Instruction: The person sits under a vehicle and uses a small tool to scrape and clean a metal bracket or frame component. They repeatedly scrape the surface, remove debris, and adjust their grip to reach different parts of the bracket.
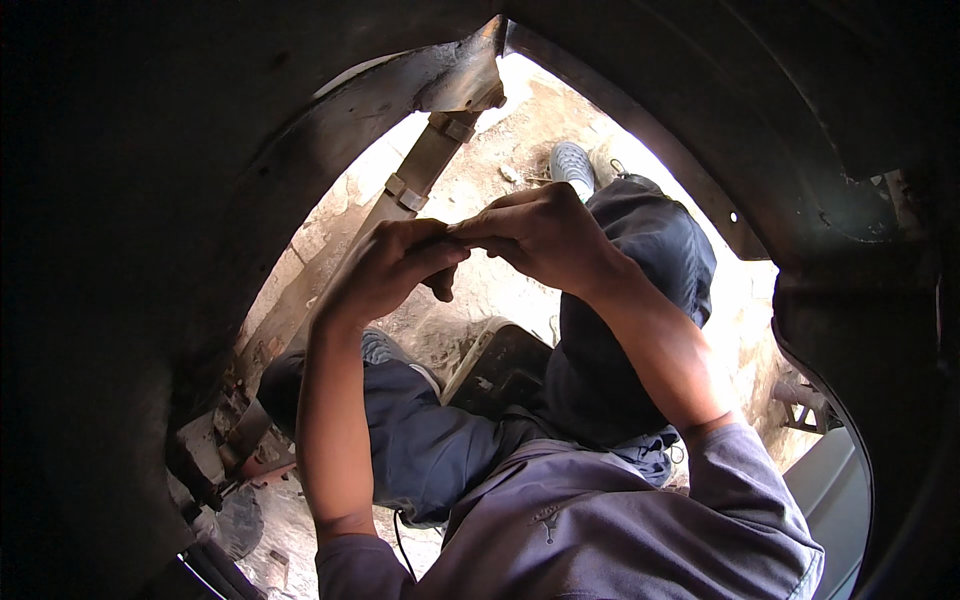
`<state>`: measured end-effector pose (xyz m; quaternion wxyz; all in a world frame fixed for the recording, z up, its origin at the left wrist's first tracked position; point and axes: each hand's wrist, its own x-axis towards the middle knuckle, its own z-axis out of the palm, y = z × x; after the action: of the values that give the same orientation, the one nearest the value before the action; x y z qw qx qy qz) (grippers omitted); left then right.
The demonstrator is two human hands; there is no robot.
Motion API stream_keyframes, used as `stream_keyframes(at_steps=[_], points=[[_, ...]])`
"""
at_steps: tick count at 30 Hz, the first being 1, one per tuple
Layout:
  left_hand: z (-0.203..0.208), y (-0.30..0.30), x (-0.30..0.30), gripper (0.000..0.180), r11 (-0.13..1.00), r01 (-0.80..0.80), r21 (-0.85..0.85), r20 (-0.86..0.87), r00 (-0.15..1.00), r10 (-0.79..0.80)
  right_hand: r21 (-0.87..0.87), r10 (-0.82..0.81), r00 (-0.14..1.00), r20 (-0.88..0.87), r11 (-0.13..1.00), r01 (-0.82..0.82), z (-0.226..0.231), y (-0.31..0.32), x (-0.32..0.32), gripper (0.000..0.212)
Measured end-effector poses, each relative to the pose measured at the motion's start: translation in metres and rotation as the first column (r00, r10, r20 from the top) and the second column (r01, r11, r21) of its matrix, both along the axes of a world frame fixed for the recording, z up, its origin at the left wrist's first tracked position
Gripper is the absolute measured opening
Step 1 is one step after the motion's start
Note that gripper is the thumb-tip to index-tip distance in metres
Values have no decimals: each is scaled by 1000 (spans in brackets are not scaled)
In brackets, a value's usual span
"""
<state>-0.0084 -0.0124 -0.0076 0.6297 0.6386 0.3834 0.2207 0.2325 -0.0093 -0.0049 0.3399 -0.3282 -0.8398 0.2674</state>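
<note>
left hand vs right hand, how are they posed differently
The left hand sits a little lower and to the left in the picture; the right hand is higher and to the right. The left hand reaches rightward, the right hand leftward. The left hand's forearm looks nearly upright, the right hand's forearm slants. Both are bare and meet at the fingers; whether either holds something is unclear.

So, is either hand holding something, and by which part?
I can't tell: the left hand and right hand meet, and anything pinched there is hidden or too small.
</note>
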Motion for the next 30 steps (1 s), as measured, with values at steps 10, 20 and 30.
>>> stream_keyframes(at_steps=[10, 20, 30], points=[[-3, -4, 9, 30, 971, -228, -67, 195, 952, 237, -608, -90, 974, -206, 792, -55, 9, 2, 6, 46], [-34, 4, 43, 33, 898, -439, 38, 448, 810, 377, -586, -373, 782, -500, 810, 12, -25, -6, -32, 35], [-61, 71, 40, 31, 794, -483, 368, -141, 816, 561, -715, -652, 426, -627, 698, 16, -82, 49, -73, 33]])
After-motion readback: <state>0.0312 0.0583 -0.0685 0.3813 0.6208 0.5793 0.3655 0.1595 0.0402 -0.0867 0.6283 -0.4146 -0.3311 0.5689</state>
